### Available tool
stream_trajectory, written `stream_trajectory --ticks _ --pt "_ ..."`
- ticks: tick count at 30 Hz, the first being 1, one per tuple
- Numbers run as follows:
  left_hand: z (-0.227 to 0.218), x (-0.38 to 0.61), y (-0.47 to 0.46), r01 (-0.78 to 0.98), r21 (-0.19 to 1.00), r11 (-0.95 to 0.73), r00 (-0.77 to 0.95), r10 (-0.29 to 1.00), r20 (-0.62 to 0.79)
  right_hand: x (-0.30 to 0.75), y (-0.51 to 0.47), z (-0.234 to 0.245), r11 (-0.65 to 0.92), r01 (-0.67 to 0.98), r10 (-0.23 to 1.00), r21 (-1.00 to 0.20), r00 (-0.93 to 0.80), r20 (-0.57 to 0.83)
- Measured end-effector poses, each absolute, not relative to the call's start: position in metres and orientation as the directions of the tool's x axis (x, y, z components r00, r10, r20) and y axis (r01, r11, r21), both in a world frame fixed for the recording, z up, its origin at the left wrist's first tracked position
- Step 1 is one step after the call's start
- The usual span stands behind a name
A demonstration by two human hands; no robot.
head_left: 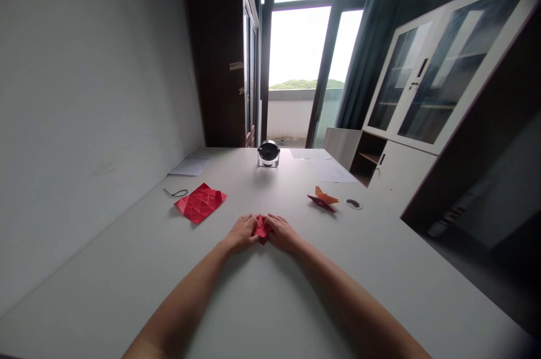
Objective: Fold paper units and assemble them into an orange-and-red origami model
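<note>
Between my two hands, on the white table (253,314), lies a small folded red origami paper (262,228). Fingers of my left hand (244,233) grip its left side, and my right hand (282,232) grips its right side. Both hands rest low at the tabletop, and their fingertips partly cover the paper. To the left is an opened red sheet (201,203) with many crease lines. Over on the right sit a folded orange paper piece (325,195) and a dark red one (322,203), touching or overlapping.
A round black device on a metal stand (268,153) stands at the table's far end. A black cable tie loop (176,193) lies near the wall. White papers (190,165) lie at the back left, more at the back right. A round cable hole (353,204) is at right.
</note>
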State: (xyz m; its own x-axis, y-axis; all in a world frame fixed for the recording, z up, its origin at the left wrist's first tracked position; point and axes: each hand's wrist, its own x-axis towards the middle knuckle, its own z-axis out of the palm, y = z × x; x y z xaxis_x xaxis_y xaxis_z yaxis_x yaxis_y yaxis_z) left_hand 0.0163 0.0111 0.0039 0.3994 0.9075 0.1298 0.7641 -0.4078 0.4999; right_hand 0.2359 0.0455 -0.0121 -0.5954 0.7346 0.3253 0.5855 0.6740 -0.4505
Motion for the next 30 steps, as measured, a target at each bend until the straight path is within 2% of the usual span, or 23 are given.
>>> stream_trajectory --ticks 7,10,15,22,30 --pt "0.006 0.018 0.011 0.780 0.455 -0.429 0.410 0.900 0.146 0.233 0.044 -0.008 0.671 0.595 0.741 -0.441 -0.548 0.388" --pt "0.009 0.019 0.009 0.773 0.427 -0.470 0.427 0.882 0.197 0.235 0.039 -0.001 0.712 0.555 0.702 -0.430 -0.580 0.414" --pt "0.011 0.017 0.009 0.732 0.517 -0.444 0.362 0.896 0.256 0.238 0.034 0.007 0.771 0.461 0.632 -0.440 -0.636 0.442" --pt "0.010 0.014 0.013 0.736 0.550 -0.395 0.280 0.917 0.285 0.243 0.042 0.003 0.715 0.566 0.699 -0.410 -0.572 0.429" --pt "0.008 0.014 0.011 0.777 0.487 -0.399 0.268 0.910 0.317 0.245 0.046 -0.003 0.594 0.739 0.785 -0.317 -0.448 0.428"
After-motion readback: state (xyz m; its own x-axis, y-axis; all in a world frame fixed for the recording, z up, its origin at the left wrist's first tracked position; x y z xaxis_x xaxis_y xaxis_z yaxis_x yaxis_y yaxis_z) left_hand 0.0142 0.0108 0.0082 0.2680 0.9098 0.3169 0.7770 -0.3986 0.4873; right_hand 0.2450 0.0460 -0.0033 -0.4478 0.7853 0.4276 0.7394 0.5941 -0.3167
